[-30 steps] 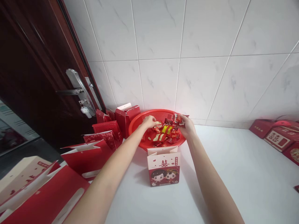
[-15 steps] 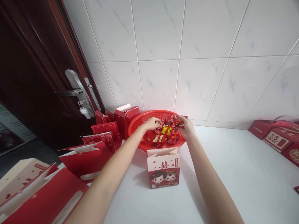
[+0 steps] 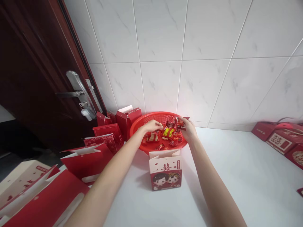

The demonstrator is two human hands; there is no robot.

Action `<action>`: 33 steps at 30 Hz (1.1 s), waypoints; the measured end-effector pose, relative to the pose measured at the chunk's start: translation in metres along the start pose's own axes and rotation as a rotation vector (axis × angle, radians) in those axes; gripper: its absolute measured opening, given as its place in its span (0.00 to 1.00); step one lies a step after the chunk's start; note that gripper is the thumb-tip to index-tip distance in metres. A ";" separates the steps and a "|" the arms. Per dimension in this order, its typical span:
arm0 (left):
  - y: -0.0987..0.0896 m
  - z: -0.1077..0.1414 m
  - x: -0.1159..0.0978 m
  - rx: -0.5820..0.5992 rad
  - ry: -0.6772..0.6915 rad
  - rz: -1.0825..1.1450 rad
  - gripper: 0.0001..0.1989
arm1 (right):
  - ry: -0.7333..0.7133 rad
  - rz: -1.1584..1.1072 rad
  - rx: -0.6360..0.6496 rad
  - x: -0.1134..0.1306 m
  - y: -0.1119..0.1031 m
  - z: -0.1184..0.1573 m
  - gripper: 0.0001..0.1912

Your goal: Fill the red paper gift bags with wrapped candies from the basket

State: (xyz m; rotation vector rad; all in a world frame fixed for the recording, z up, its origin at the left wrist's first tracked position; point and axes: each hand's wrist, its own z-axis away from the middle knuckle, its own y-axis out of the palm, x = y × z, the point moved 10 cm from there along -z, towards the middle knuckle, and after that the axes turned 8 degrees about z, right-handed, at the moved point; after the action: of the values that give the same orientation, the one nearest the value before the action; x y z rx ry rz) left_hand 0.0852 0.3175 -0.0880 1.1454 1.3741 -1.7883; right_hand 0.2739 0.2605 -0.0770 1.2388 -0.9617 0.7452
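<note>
A red plastic basket (image 3: 133, 130) with perforated sides holds several wrapped candies. My left hand (image 3: 152, 126) is over its left part, thumb and fingers pinched together; whatever is between them is too small to make out. At the basket's right rim, my right hand (image 3: 190, 130) is closed around several red-wrapped candies (image 3: 180, 123). A yellow-and-red packet (image 3: 168, 132) lies between the hands, and a pale-striped packet (image 3: 153, 136) sits below my left hand. In front of the basket stands a small open-topped gift box (image 3: 165, 175), red and cream with two cartoon figures.
Red gift boxes and bags (image 3: 88, 160) line the left side, several with open tops. Closed red boxes (image 3: 280, 140) sit at the far right of the white table (image 3: 227, 164). Behind is a tiled wall (image 3: 161, 85); a dark door with a metal handle (image 3: 78, 91) is at left.
The pale-striped packet has shifted left and slightly up inside the basket. My left hand has moved slightly left. My right hand keeps its candies with hardly any movement.
</note>
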 end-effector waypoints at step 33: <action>-0.005 0.101 -0.087 -0.124 0.437 0.584 0.26 | -0.268 0.225 0.347 0.073 0.042 0.075 0.23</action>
State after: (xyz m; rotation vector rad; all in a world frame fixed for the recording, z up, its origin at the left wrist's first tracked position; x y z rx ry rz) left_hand 0.0925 0.2184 0.0013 1.7191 1.1830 -1.0653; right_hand 0.2543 0.1925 0.0107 1.5773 -1.2417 0.9681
